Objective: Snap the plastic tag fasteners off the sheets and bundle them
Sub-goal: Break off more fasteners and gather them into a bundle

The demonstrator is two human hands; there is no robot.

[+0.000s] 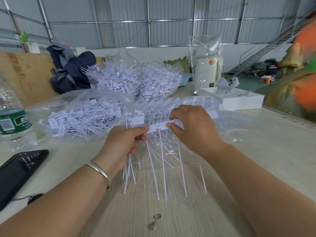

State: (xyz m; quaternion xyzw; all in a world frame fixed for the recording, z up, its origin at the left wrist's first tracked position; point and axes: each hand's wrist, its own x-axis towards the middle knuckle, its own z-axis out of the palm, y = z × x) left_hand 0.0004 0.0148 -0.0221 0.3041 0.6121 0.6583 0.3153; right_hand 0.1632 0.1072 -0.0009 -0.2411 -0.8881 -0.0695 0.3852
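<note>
The sheet of tag fasteners (159, 128) is held above the table (256, 151). The right hand (193, 129) pinches its top strip; the left hand (123, 144) clamps a loose bundle (130, 170) of snapped stems. A hard twist could spill that bundle. Bagged fasteners (82, 117), a bottle (13, 122) and a phone (18, 171) lie nearby in a metal-walled shed.

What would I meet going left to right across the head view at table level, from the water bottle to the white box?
Water bottle → clear bag of loose fasteners → left hand gripping a bundle of fasteners → fastener sheet held between both hands → right hand → white box.
</note>
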